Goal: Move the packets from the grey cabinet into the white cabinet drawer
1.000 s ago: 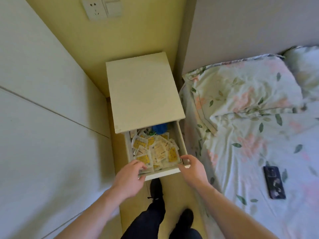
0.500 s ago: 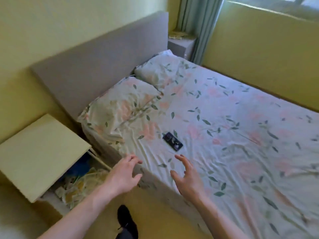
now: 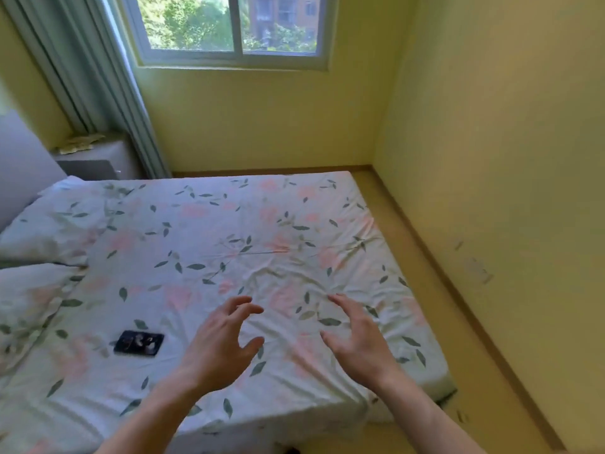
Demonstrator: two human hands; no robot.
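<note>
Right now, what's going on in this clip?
A person stands at the side of the bed, both hands empty and held out over the floral sheet. The left hand and right hand have loosely spread fingers and grip nothing. A dark phone lies on the sheet to the left of the hands. Across the bed, the grey cabinet stands by the curtain with packets on top. The white cabinet is out of view.

two hands, one phone, two pillows
</note>
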